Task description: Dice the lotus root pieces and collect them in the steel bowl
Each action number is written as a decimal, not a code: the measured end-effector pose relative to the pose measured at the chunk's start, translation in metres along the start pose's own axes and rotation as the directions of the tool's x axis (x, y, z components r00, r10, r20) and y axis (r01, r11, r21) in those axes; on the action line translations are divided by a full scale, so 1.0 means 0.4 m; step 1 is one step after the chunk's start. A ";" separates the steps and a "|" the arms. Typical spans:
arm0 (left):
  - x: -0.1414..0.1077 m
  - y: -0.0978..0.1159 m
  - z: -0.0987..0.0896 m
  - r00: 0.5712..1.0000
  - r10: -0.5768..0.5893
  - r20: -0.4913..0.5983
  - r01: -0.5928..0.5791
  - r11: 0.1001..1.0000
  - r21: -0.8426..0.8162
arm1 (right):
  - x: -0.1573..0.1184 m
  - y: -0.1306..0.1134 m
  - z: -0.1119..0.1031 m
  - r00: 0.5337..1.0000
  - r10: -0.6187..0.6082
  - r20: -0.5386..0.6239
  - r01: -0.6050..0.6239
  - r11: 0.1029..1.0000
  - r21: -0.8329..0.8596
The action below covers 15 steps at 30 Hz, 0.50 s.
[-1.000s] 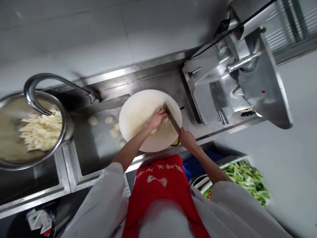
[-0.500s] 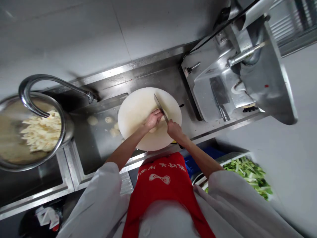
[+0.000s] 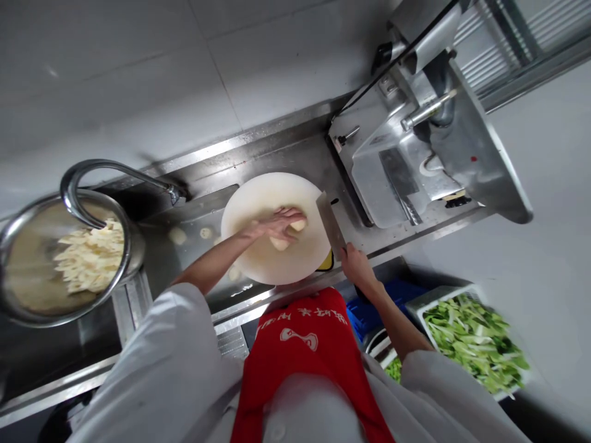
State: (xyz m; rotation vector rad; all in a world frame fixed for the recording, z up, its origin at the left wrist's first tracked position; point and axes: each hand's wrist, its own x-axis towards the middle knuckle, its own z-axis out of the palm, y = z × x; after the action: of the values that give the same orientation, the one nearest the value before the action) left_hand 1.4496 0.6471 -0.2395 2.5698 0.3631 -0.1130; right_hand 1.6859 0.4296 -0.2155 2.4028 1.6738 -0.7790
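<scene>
Resting left hand [image 3: 276, 225], fingers apart, on lotus root pieces [image 3: 298, 225] atop a cutting board [image 3: 258, 194]. Holding a cleaver [image 3: 330, 223] in right hand [image 3: 357, 266], fingers clamped round it.

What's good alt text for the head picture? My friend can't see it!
A person's left hand is spread over pale food pieces on a round white cutting board, while the right hand grips a broad metal cleaver at the board's right edge. At left, a round steel pot holds pale slices beneath a curved chrome faucet.
</scene>
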 end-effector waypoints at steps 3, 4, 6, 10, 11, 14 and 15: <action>-0.110 0.012 0.053 0.998 -0.065 -0.021 0.065 0.998 0.013 | -0.036 -0.024 0.050 0.996 -0.062 0.066 0.062 0.998 0.006; -0.143 0.026 0.083 0.992 -0.112 -0.061 0.113 0.993 0.012 | -0.045 -0.043 0.062 0.993 -0.084 0.079 0.084 0.996 0.006; -0.184 0.070 0.156 0.943 -0.267 -0.198 0.268 0.963 -0.019 | -0.060 -0.091 0.078 0.988 -0.111 0.107 0.111 0.994 0.002; -0.154 0.180 0.294 0.584 -0.579 -0.570 0.551 0.797 -0.245 | -0.069 -0.193 0.091 0.966 -0.213 0.146 0.219 0.975 -0.026; -0.139 0.201 0.315 0.497 -0.605 -0.622 0.568 0.769 -0.295 | -0.068 -0.210 0.093 0.956 -0.254 0.148 0.262 0.964 -0.041; -0.121 0.226 0.337 0.458 -0.596 -0.659 0.515 0.783 -0.350 | -0.060 -0.233 0.099 0.943 -0.300 0.143 0.314 0.945 -0.089; -0.126 0.224 0.337 0.493 -0.583 -0.646 0.477 0.802 -0.359 | -0.056 -0.235 0.101 0.946 -0.294 0.139 0.308 0.946 -0.100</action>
State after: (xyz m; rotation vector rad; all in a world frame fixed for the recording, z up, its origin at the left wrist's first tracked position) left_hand 1.4253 0.4914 -0.3019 2.1437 1.4291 0.7443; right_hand 1.5815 0.4319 -0.2216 2.0015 2.0019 -0.8185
